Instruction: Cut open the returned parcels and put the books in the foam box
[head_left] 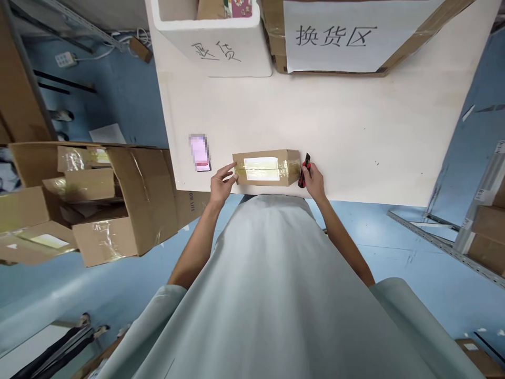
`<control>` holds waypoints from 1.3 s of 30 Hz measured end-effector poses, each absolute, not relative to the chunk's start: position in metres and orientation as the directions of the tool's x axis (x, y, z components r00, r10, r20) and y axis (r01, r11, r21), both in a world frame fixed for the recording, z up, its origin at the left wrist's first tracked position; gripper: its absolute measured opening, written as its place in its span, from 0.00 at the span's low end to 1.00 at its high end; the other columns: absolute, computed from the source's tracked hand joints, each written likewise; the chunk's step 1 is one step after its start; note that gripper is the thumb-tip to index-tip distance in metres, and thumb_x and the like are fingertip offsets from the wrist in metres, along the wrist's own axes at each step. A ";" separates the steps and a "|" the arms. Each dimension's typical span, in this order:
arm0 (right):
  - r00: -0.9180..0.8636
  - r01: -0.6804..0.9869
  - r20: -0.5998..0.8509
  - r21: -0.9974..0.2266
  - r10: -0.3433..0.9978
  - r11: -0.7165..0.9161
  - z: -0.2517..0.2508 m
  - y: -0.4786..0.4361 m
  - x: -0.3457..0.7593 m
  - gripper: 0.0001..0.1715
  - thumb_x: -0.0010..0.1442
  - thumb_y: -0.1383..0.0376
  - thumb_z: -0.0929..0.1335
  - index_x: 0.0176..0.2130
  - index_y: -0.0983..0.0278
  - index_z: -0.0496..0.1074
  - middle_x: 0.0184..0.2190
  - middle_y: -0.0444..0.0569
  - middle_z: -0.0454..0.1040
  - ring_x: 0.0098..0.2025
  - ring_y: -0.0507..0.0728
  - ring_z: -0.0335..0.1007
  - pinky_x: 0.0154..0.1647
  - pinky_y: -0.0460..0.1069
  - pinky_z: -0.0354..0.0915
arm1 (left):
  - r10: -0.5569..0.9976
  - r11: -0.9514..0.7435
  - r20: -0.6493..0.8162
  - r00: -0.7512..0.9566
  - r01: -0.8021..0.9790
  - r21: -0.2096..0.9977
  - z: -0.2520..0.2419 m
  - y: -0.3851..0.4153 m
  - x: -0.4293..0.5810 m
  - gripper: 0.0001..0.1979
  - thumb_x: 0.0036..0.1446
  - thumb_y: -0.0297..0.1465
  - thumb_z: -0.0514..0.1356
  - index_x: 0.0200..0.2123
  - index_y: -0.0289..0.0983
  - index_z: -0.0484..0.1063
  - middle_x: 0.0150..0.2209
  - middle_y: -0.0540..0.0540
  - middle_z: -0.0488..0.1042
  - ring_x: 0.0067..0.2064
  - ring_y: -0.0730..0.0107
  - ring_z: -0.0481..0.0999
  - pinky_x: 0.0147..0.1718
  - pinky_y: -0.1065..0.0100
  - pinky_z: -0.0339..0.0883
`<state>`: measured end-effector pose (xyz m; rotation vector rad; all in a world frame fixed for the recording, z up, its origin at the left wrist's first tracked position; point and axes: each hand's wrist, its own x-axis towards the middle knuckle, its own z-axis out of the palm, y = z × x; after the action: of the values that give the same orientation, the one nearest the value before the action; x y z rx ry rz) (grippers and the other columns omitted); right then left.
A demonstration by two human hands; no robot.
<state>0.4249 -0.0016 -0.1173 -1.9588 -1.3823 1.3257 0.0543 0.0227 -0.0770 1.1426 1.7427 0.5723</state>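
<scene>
The taped cardboard box [266, 181] lies at the near edge of the desk [355, 126], its label [261, 162] too small to read. The left hand [222, 183] touches its left end; whether it grips, I cannot tell. Beside the other end, the right hand [314, 182] holds and partly covers a red-and-black cutter [302, 177]. Leftward lies a phone [200, 152], its screen blurred. Beyond, a white bin [236, 47] and a large carton [273, 26] are cut off at the top.

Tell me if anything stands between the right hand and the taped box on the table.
Only the cutter, which the right hand holds by the right end of the box; nothing else visible does.
</scene>
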 end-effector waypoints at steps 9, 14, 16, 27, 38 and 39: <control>0.024 0.565 -0.436 -0.736 0.900 -0.372 -0.060 0.009 0.398 0.32 0.79 0.43 0.56 0.57 0.59 0.75 0.40 0.49 0.81 0.41 0.60 0.77 0.45 0.51 0.71 | 0.922 0.373 -0.357 -0.149 0.581 0.723 -0.074 0.027 0.032 0.24 0.64 0.41 0.69 0.62 0.43 0.83 0.68 0.35 0.75 0.57 0.52 0.83 0.58 0.48 0.82; 0.033 0.604 -0.467 -0.695 0.884 -0.389 -0.022 0.007 0.368 0.33 0.80 0.41 0.56 0.60 0.57 0.75 0.39 0.49 0.81 0.41 0.61 0.78 0.45 0.53 0.72 | 0.970 0.188 -0.243 0.029 0.547 0.816 -0.045 0.025 0.047 0.24 0.71 0.38 0.62 0.67 0.45 0.79 0.69 0.38 0.74 0.65 0.52 0.79 0.60 0.53 0.81; 0.043 0.623 -0.482 -0.672 0.875 -0.401 -0.007 0.005 0.354 0.34 0.80 0.41 0.56 0.62 0.57 0.75 0.40 0.49 0.81 0.41 0.62 0.78 0.45 0.53 0.72 | 0.973 0.168 -0.227 0.049 0.524 0.835 -0.038 0.022 0.051 0.25 0.74 0.37 0.60 0.71 0.45 0.75 0.69 0.39 0.73 0.69 0.54 0.76 0.62 0.55 0.80; 0.180 0.763 -0.325 -0.550 0.929 -0.340 0.058 0.004 0.293 0.28 0.81 0.45 0.58 0.57 0.58 0.76 0.40 0.50 0.83 0.37 0.60 0.75 0.42 0.52 0.68 | 0.920 0.273 -0.347 0.183 0.337 0.901 -0.074 0.031 0.040 0.26 0.72 0.35 0.60 0.71 0.41 0.72 0.68 0.34 0.75 0.63 0.51 0.82 0.55 0.54 0.82; 0.363 0.843 -0.245 -0.325 0.899 -0.429 0.093 -0.015 0.240 0.26 0.82 0.50 0.58 0.60 0.59 0.76 0.49 0.55 0.86 0.48 0.63 0.82 0.46 0.51 0.69 | 0.865 0.116 -0.243 0.440 0.295 0.948 -0.016 0.113 0.024 0.13 0.66 0.36 0.70 0.53 0.42 0.86 0.56 0.43 0.86 0.56 0.55 0.85 0.56 0.56 0.81; 0.360 0.835 -0.283 -0.329 0.889 -0.442 0.098 -0.018 0.235 0.27 0.82 0.49 0.58 0.61 0.59 0.76 0.47 0.54 0.86 0.46 0.62 0.82 0.45 0.51 0.69 | 0.844 0.116 -0.252 0.473 0.297 0.948 -0.017 0.118 0.026 0.11 0.64 0.35 0.72 0.50 0.42 0.87 0.54 0.44 0.87 0.54 0.55 0.85 0.55 0.56 0.82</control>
<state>0.2347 -0.0178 0.0976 -2.4822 -1.5832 0.6431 0.0262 0.1178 -0.0167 1.4500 1.0664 0.5393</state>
